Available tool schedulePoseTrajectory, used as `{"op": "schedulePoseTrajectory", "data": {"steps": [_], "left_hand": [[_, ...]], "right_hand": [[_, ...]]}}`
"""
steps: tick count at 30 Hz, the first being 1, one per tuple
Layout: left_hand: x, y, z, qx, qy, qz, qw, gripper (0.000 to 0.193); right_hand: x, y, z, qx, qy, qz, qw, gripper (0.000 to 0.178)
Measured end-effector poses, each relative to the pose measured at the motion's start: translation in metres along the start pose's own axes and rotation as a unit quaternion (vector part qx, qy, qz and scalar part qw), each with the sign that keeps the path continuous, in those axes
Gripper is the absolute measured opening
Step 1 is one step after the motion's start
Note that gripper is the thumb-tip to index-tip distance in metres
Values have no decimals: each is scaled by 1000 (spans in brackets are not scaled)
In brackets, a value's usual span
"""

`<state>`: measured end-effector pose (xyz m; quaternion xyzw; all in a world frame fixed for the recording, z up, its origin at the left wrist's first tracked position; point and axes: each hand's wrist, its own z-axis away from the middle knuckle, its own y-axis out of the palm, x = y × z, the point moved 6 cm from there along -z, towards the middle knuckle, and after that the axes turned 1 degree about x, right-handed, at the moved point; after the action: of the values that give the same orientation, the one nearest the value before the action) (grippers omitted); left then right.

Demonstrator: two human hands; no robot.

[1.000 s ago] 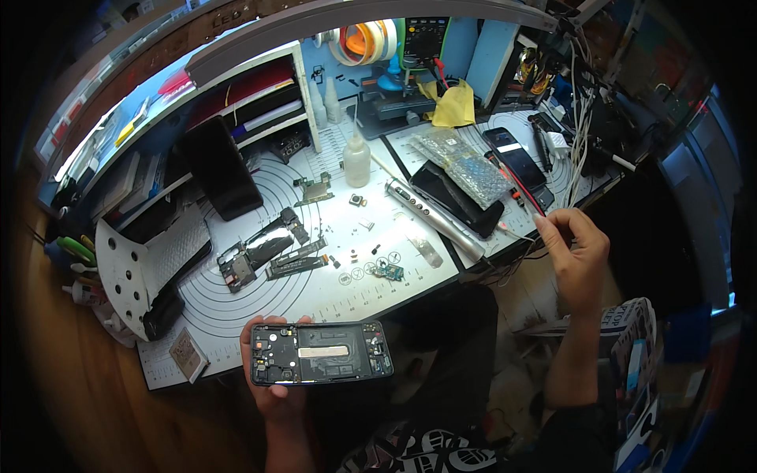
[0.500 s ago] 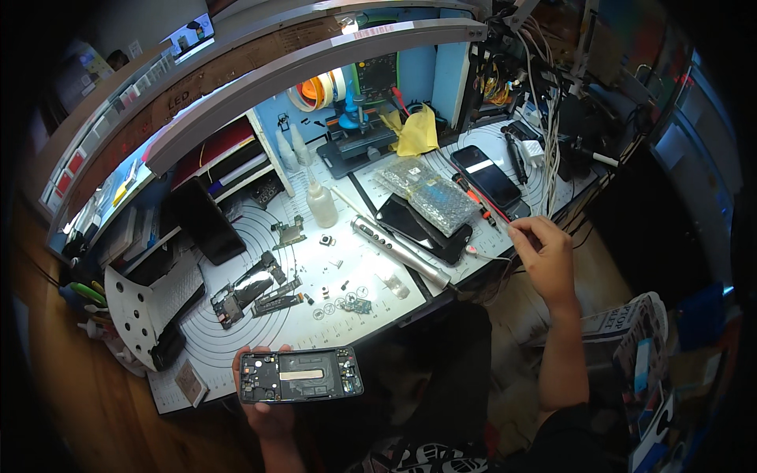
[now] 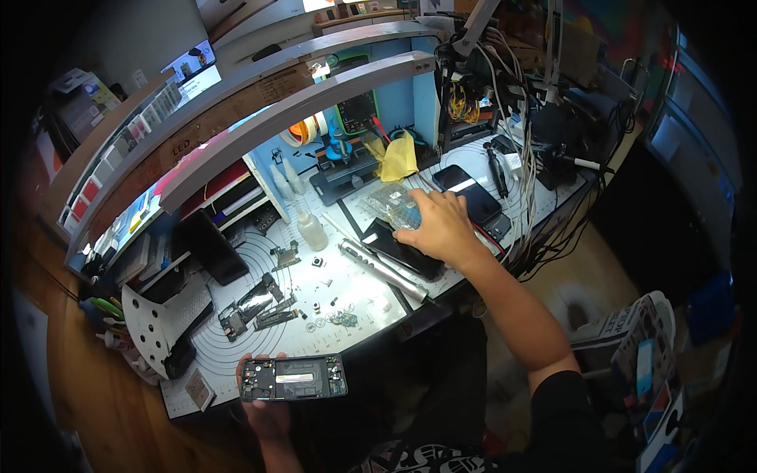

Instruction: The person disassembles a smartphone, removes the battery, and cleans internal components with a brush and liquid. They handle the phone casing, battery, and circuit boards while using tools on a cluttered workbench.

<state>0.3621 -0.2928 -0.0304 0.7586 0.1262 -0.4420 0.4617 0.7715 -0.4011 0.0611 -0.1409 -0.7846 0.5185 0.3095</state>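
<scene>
My left hand [image 3: 268, 418] grips an opened phone housing [image 3: 323, 378] by its left end, in front of the bench. Its black inside faces up, with a pale strip in the middle and small parts at both ends. My right hand [image 3: 443, 229] is curled over a bubble-wrap packet [image 3: 386, 202], thumb on the near side and fingers on the far side; its palm hides part of the packet. A black phone screen [image 3: 398, 248] lies partly beneath the packet. Right of the hand lies a dark smartphone [image 3: 469, 195].
On the bench mat lie a silver pen-shaped tool [image 3: 382, 272], a clear bottle [image 3: 313, 232], loose circuit boards [image 3: 256, 307] and several tiny parts. A yellow cloth [image 3: 396, 158] drapes near a clamp stand. Cables [image 3: 516, 94] hang at right. A curved lamp bar [image 3: 300, 122] arches over the bench.
My right hand has moved left from the bench's right edge onto the bubble-wrap packet. The left hand still holds the phone housing. The whole view has shifted slightly.
</scene>
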Motion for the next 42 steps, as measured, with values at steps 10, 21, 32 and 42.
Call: {"op": "schedulePoseTrajectory", "data": {"steps": [10,21,32,42], "left_hand": [[-5,3,4,-27,-4,-20,999,108],[-2,0,2,-18,-3,-7,1000,107],[-8,1,7,-9,7,7,1000,104],[-4,57,-12,139,-50,142,979,91]], "right_hand": [[-51,-64,26,-167,6,-57,984,61],[-114,-34,-28,-182,18,101,978,49],[-35,-28,73,6,-81,-166,983,15],[-33,-10,111,-154,-101,-179,966,17]]}}
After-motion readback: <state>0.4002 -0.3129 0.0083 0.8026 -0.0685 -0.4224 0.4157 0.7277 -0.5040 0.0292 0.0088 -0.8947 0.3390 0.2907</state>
